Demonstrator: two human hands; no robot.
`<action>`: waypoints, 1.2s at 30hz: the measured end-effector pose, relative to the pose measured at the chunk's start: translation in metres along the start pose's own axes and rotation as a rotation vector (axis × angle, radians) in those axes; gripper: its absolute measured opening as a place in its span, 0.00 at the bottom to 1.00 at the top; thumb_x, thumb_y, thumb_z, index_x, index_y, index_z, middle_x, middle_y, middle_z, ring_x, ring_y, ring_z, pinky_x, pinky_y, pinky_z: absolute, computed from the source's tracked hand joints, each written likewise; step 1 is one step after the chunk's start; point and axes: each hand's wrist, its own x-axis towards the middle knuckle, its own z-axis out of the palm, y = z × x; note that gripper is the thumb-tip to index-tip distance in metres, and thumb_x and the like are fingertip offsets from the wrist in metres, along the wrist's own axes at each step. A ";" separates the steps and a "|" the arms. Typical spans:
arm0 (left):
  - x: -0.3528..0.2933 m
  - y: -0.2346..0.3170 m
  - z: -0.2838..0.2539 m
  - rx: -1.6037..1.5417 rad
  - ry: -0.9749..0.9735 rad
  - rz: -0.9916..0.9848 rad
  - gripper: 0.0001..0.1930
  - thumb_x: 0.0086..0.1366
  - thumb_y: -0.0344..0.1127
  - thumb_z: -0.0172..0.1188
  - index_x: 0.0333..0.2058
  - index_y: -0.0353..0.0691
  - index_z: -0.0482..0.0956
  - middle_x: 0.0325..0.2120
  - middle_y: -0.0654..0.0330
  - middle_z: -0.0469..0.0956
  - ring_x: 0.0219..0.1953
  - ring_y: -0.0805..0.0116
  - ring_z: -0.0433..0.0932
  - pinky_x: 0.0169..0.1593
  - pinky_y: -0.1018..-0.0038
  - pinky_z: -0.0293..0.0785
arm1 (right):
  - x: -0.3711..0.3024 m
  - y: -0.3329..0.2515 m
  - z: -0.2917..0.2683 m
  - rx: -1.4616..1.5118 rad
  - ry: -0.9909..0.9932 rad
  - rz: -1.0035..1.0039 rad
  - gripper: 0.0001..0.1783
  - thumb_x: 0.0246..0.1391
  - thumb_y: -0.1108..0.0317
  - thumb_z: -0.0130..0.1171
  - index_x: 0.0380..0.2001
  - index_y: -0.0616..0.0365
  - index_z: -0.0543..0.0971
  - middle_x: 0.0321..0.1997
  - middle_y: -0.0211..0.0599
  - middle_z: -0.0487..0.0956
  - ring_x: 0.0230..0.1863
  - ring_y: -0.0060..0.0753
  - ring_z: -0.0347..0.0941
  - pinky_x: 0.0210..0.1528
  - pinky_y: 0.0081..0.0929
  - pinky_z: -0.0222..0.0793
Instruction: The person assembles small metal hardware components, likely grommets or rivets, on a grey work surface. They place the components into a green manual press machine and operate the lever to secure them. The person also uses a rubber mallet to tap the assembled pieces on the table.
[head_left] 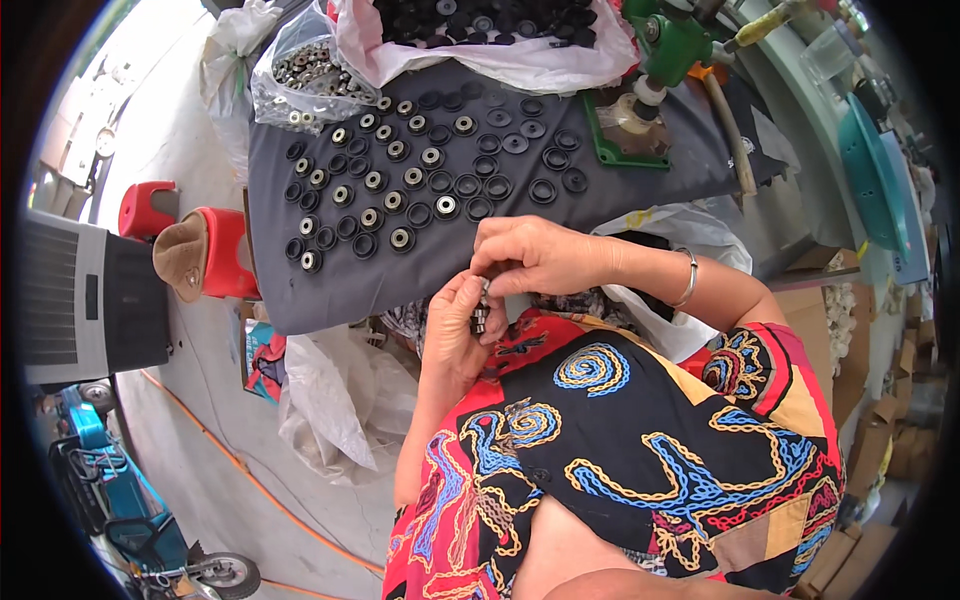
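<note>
Several small metal bearings (480, 320) sit in my left hand (452, 325), its fingers curled round them close to my chest. My right hand (535, 252) meets it from the right, thumb and fingers pinched together at the top of these bearings; its fingertips partly hide what they grip. Beyond both hands, on a dark grey cloth (300, 290), lie loose rows of black plastic rings (467, 186). Many on the left and in the middle have a shiny bearing (446, 207) seated in them, while those on the right are mostly bare.
At the far edge are a clear bag of metal parts (318, 75) and a white sack (400, 70) of black pieces. A green hand press (625, 130) stands far right. Red stools (225, 250), a grey air cooler (90, 290) and an orange cable (230, 455) are left.
</note>
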 end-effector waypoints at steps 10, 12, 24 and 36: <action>0.002 0.012 -0.004 -0.133 0.120 0.041 0.18 0.73 0.43 0.46 0.48 0.32 0.73 0.34 0.53 0.76 0.31 0.63 0.76 0.24 0.77 0.66 | 0.051 0.075 -0.118 -0.852 0.448 0.124 0.07 0.51 0.72 0.59 0.32 0.63 0.80 0.31 0.42 0.79 0.33 0.36 0.78 0.36 0.31 0.73; 0.004 0.010 -0.012 -0.133 0.087 0.031 0.18 0.73 0.42 0.46 0.48 0.32 0.73 0.35 0.52 0.77 0.32 0.62 0.76 0.24 0.76 0.67 | 0.061 0.080 -0.118 -0.821 0.416 0.222 0.06 0.52 0.72 0.58 0.31 0.63 0.80 0.31 0.44 0.79 0.34 0.40 0.78 0.36 0.32 0.73; 0.005 0.016 -0.016 -0.144 0.128 0.076 0.13 0.71 0.34 0.50 0.46 0.31 0.75 0.34 0.52 0.76 0.29 0.64 0.76 0.24 0.76 0.66 | 0.052 0.081 -0.126 -0.981 0.328 0.337 0.13 0.47 0.65 0.61 0.34 0.60 0.82 0.36 0.48 0.81 0.40 0.50 0.78 0.44 0.41 0.73; 0.000 0.017 -0.015 -0.163 0.117 0.103 0.11 0.69 0.32 0.52 0.45 0.31 0.74 0.33 0.52 0.77 0.27 0.64 0.76 0.22 0.77 0.65 | 0.060 0.077 -0.114 -1.133 0.297 0.483 0.10 0.44 0.65 0.63 0.30 0.59 0.82 0.35 0.51 0.81 0.40 0.54 0.78 0.43 0.46 0.74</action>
